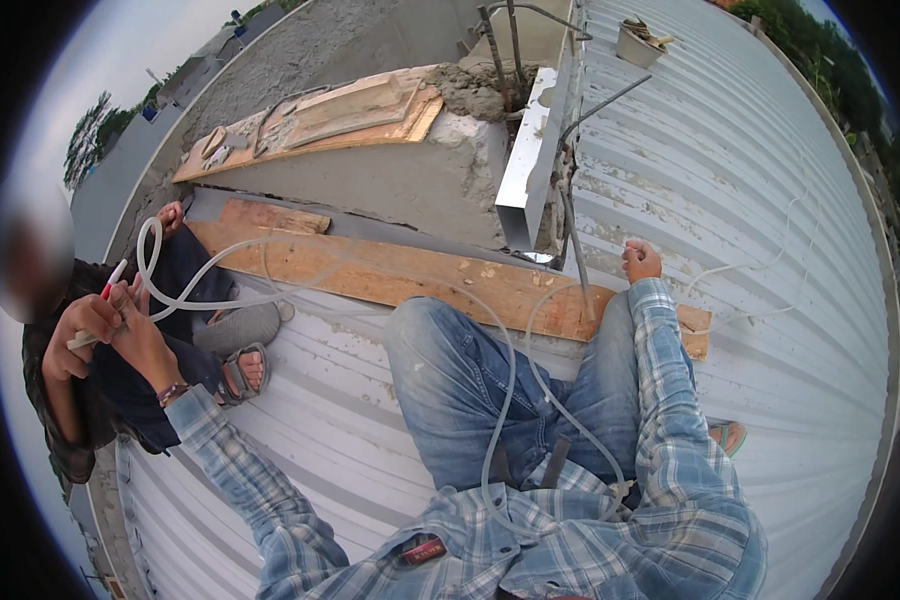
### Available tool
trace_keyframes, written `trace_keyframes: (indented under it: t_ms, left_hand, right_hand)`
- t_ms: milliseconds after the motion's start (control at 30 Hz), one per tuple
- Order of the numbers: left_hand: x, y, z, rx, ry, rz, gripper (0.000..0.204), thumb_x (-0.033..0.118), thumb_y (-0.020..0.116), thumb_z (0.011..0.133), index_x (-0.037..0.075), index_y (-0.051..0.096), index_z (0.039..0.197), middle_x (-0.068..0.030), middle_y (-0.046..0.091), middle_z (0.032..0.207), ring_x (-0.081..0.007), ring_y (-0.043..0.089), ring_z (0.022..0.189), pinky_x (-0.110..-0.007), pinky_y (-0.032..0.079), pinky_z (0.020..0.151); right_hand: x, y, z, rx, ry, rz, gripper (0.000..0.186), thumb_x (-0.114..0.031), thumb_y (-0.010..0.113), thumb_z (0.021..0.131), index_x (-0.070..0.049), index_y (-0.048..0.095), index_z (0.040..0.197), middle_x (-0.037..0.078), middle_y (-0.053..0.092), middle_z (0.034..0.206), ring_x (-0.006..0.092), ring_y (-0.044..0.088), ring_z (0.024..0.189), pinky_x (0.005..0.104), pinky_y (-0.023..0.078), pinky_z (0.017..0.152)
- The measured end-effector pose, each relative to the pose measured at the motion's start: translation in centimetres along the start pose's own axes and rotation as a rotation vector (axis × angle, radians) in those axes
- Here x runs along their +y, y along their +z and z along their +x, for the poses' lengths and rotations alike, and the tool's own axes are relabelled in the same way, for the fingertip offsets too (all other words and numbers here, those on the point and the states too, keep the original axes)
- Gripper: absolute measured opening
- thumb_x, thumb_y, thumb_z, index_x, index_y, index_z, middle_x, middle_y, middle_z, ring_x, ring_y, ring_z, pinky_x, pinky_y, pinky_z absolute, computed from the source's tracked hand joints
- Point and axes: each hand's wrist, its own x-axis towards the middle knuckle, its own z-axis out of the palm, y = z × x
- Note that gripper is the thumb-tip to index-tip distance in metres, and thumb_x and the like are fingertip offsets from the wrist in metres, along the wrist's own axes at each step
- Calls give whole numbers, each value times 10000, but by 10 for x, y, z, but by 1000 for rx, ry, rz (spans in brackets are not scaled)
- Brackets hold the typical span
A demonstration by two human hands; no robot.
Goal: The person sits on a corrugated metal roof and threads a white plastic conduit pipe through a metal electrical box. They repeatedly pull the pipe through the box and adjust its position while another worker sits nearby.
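Translucent thin plastic hose (512,372) is looping, probably light, soft, best gripped near its end; left hand (144,338) and right hand (642,262) are curling apart, grips unclear.

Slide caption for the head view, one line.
Wearer's left hand beside a co-worker's hand, near looped translucent tubing, over a pale corrugated metal roof.

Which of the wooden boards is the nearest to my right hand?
The long board on the metal roof: it extends beyond your right hand; the other boards end farther left.

Left hand (142,338), apparently touching co-worker's hand (87,322), looped hose (195,304)
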Motion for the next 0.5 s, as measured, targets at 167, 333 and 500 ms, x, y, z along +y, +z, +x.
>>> trace_keyframes:
  t_ms: [167,333,500]
  left_hand:
    - [10,6,-5,-80,1,-52,472,355,559,1073,-88,548,1235,-177,637,1189,-302,667,1163,-417,538,1069]
    - [21,-6,2,-112,-51,-154,513,366,521,1084,-88,500,1321,-214,635,1252,-316,638,1229,-397,507,1112]
    - [54,-1,1,-132,-68,-183,493,343,451,1114,-73,483,1377,-214,639,1306,-273,660,1207,-335,554,1015]
  right_hand:
    - [0,-6,5,13,-15,-2,195,-124,667,930,-44,733,1096,82,744,854,136,696,705,282,577,598]
    - [2,-6,8,-2,-54,-57,218,-145,655,933,-38,730,1108,84,742,854,145,694,690,294,564,597]
    - [-3,-3,12,-75,-1,56,255,-150,651,915,-21,707,1128,76,709,812,136,638,607,283,504,526]
